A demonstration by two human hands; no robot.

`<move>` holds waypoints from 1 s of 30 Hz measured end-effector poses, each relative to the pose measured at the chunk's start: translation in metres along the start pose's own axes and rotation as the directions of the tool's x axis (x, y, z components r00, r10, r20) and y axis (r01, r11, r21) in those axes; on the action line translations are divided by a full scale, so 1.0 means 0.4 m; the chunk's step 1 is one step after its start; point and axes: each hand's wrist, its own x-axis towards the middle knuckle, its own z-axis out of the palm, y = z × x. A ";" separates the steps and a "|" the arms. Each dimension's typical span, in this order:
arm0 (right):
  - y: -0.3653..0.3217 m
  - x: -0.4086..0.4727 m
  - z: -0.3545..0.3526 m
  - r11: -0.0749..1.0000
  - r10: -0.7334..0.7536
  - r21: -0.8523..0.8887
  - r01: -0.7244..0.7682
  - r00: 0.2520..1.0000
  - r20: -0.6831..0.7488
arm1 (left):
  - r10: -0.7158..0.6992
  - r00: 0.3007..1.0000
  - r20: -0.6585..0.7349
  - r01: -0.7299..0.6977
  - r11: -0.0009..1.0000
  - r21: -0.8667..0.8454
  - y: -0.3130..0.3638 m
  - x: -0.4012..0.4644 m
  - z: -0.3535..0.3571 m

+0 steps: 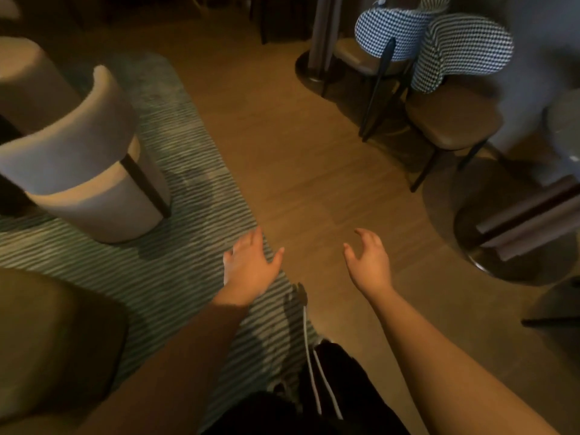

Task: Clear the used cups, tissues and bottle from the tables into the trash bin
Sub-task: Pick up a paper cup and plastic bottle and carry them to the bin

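My left hand [249,262] hangs in front of me over the edge of a striped rug, fingers spread, holding nothing. My right hand [370,262] is beside it over the wooden floor, fingers loosely curled and apart, also holding nothing. No cup, tissue, bottle or trash bin shows in the head view.
A grey round-backed armchair [84,158] stands on the striped rug [175,246] at the left. Two chairs with checked backs [439,51] stand at the back right. A round table base [508,246] sits on the floor at the right. Wooden floor [298,167] runs up the middle.
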 end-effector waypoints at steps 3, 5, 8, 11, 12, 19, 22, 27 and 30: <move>-0.021 0.236 0.013 0.999 -0.036 0.003 0.036 0.999 0.000 | 0.007 0.999 -0.034 -0.007 1.000 -0.002 0.054 0.224 -0.009; -0.024 0.411 0.023 0.999 -0.042 -0.006 0.043 0.999 0.011 | -0.002 0.999 -0.040 0.002 1.000 0.008 0.094 0.394 -0.007; -0.030 0.697 0.029 0.997 -0.075 -0.025 0.076 0.996 0.046 | -0.067 0.997 -0.050 0.067 0.998 0.004 0.161 0.670 -0.012; -0.061 0.979 0.004 0.994 -0.088 -0.064 0.093 0.993 0.085 | -0.087 0.994 -0.063 0.090 0.995 0.043 0.247 0.931 -0.054; -0.075 1.062 -0.010 0.993 -0.086 -0.071 0.093 0.992 0.091 | -0.073 0.995 -0.072 0.077 0.995 0.058 0.279 1.010 -0.075; -0.191 1.580 -0.079 0.988 -0.117 -0.092 0.126 0.988 0.103 | -0.047 0.993 -0.110 0.051 0.998 0.039 0.455 1.526 -0.221; -0.241 1.789 -0.068 0.990 -0.116 -0.069 0.123 0.989 0.096 | -0.050 0.993 -0.104 0.053 0.998 0.032 0.483 1.730 -0.254; -0.324 2.192 0.013 0.989 -0.141 -0.041 0.145 0.987 0.073 | -0.053 0.991 -0.121 0.052 0.999 -0.010 0.477 2.143 -0.309; -0.401 2.471 0.069 0.990 -0.128 -0.046 0.130 0.990 0.059 | -0.068 0.988 -0.137 0.066 0.998 -0.013 0.456 2.427 -0.371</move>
